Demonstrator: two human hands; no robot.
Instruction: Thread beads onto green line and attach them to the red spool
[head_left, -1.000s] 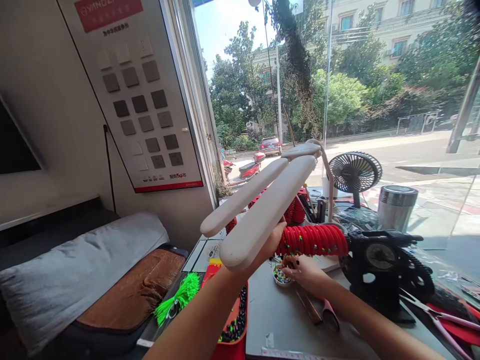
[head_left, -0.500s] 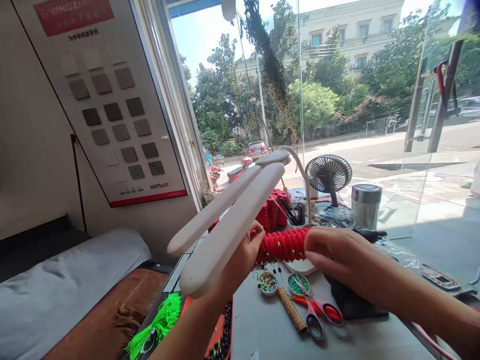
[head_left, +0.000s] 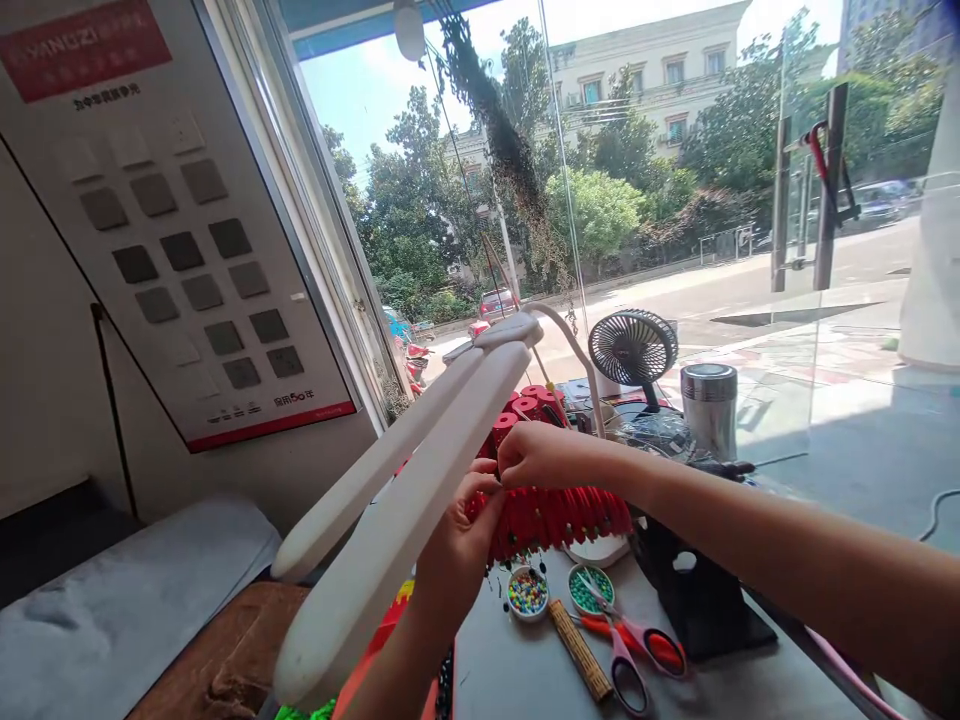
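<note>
A long bundle of red cords (head_left: 566, 520), strung with small green and dark beads along its lower side, lies across the table in front of me. My left hand (head_left: 457, 535) is closed at its left end, thumb and fingers pinched on the cords. Reaching across above the bundle, my right hand (head_left: 536, 455) is closed too, its fingertips meeting the left ones. What the right fingers pinch is too small and hidden to make out. Just below stand a bowl of multicoloured beads (head_left: 528, 594) and a bowl of green beads (head_left: 581, 600).
A white two-armed lamp (head_left: 420, 500) hangs over my left forearm. Pink-handled scissors (head_left: 628, 670) rest with their blades over the green beads, beside a brown ridged stick (head_left: 580, 650). Behind stand red spools (head_left: 529, 400), a black fan (head_left: 634, 347) and a metal canister (head_left: 709, 410).
My right hand has moved left from the bundle's right end to meet my left hand. The bundle's beaded side now hangs more openly. The view has turned slightly right.
</note>
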